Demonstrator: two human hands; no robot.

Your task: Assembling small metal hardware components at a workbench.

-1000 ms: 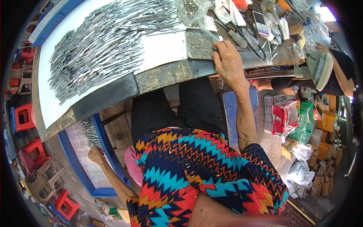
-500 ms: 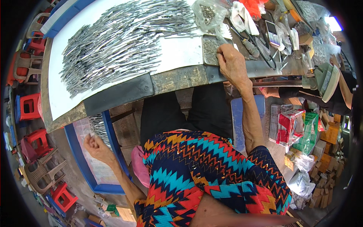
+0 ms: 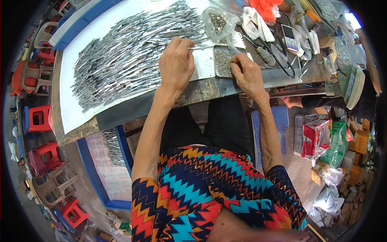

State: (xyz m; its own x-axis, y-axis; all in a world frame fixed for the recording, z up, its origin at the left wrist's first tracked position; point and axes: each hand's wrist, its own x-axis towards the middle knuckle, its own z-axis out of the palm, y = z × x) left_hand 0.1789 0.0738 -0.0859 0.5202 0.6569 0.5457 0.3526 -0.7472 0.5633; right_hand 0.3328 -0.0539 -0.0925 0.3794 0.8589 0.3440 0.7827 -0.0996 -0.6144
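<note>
My left hand (image 3: 176, 64) is over the right side of a broad heap of thin grey metal strips (image 3: 121, 60). Its fingers are closed at one strip (image 3: 202, 47), which sticks out to the right toward a small tray. That rectangular metal tray (image 3: 216, 74) holds many tiny metal parts (image 3: 223, 60). At the tray's right edge is my right hand (image 3: 248, 76), thumb and fingers pinched together. Whatever is between those fingertips is too small to make out. Just behind the tray sits a clear plastic bag (image 3: 207, 28) with small metal pieces inside.
White sheeting (image 3: 66, 117) covers the worktable under the strips. Black-handled pliers (image 3: 290, 67), a phone-like device (image 3: 289, 36) and a white cloth (image 3: 254, 22) crowd the right. A blue-framed tray (image 3: 86, 165) with more strips is below left. Another person's arm (image 3: 294, 101) shows at right.
My left hand has risen from beside the blue-framed tray below the table to the strips on top. My right hand stays by the small metal tray. The view has shifted slightly.
</note>
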